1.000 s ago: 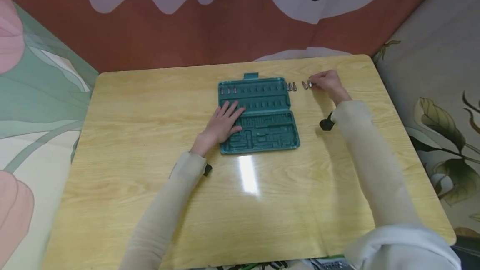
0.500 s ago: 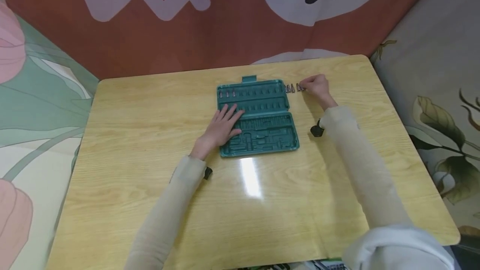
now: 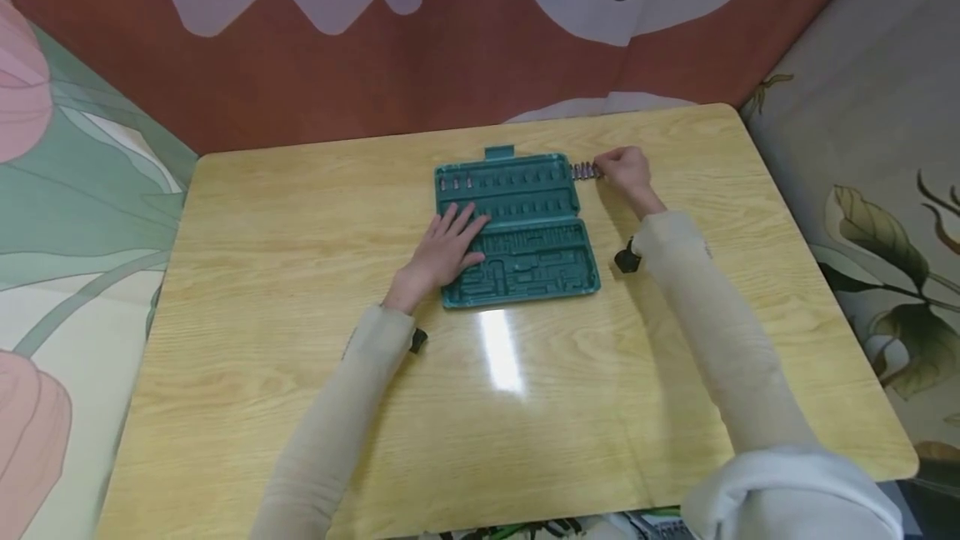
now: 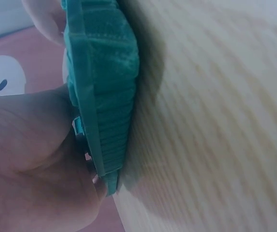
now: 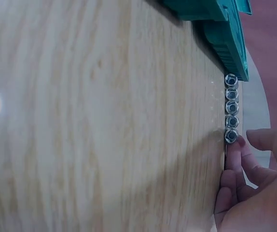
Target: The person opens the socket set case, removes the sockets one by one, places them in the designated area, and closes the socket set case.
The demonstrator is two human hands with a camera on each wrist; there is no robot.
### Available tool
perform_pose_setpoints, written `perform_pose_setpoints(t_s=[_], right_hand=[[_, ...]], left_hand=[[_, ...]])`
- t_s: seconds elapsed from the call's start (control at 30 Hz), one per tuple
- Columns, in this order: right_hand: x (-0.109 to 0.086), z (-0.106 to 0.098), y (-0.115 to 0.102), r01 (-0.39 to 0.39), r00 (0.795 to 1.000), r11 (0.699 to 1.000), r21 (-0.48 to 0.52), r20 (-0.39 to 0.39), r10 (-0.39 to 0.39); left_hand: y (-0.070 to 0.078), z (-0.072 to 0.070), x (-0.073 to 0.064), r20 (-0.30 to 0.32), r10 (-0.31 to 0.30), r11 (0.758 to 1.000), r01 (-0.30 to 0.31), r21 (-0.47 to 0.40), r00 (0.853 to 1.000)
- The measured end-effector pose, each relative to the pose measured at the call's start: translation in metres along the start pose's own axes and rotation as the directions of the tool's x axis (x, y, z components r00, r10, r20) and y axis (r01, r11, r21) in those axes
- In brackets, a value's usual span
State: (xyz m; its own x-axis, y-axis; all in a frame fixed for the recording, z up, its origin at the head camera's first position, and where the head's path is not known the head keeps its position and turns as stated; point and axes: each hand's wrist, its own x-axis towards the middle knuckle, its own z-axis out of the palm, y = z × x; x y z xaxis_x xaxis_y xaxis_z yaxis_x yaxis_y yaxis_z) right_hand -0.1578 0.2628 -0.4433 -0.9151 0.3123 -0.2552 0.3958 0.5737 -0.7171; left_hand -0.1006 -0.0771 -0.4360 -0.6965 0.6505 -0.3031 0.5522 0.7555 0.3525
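An unfolded green plastic socket case (image 3: 558, 261) lies on the table. My left hand (image 3: 438, 252) rests flat on its left side with spread fingers, overlapping the hinge area. In the left wrist view the palm leans over the case's side wall (image 4: 110, 92). Several shiny metal sockets (image 5: 231, 107) lie side by side in a row off the case's upper right edge, their hollow ends toward the right wrist camera. My right hand (image 3: 626, 173) is at the outer end of that row, fingertips (image 5: 241, 140) against the last socket and thumb held apart.
Three small sockets (image 3: 456, 182) sit in the left slots of the case's far half; its other slots show bare green moulding. The wooden table (image 3: 262, 273) meets a reddish cloth backdrop (image 3: 480, 82) behind. Assorted items show below the near edge.
My right hand has moved left toward the case. The loose sockets, spaced apart before, now lie together in one tight row. My left hand has stayed on the case.
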Motion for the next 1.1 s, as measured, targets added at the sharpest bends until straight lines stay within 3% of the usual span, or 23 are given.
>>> perform_pose_setpoints(t_s=[0.43,0.63,0.8,0.97,1.1], right_hand=[[0.003,0.001,-0.004,0.051,0.998,0.998,0.031,-0.041,-0.050],[-0.001,0.001,-0.018,0.025,1.000,0.996,0.083,0.015,-0.027],[-0.011,0.009,-0.053,0.028,0.993,0.986,0.165,0.108,-0.046],[-0.025,0.040,-0.094,0.112,0.960,0.978,0.174,0.237,-0.152],[-0.035,0.078,-0.116,0.129,0.903,0.979,0.157,0.389,-0.182]], left_hand=[[-0.002,-0.011,-0.007,-0.005,-0.013,1.000,0.013,0.020,1.000],[-0.004,-0.013,-0.009,-0.009,-0.018,1.000,0.018,0.001,1.000],[-0.006,-0.012,-0.009,-0.008,-0.017,1.000,0.017,-0.014,1.000],[-0.005,-0.010,-0.006,-0.015,-0.011,1.000,0.011,-0.010,1.000],[-0.001,-0.006,-0.002,-0.029,-0.001,1.000,0.001,0.001,1.000]])
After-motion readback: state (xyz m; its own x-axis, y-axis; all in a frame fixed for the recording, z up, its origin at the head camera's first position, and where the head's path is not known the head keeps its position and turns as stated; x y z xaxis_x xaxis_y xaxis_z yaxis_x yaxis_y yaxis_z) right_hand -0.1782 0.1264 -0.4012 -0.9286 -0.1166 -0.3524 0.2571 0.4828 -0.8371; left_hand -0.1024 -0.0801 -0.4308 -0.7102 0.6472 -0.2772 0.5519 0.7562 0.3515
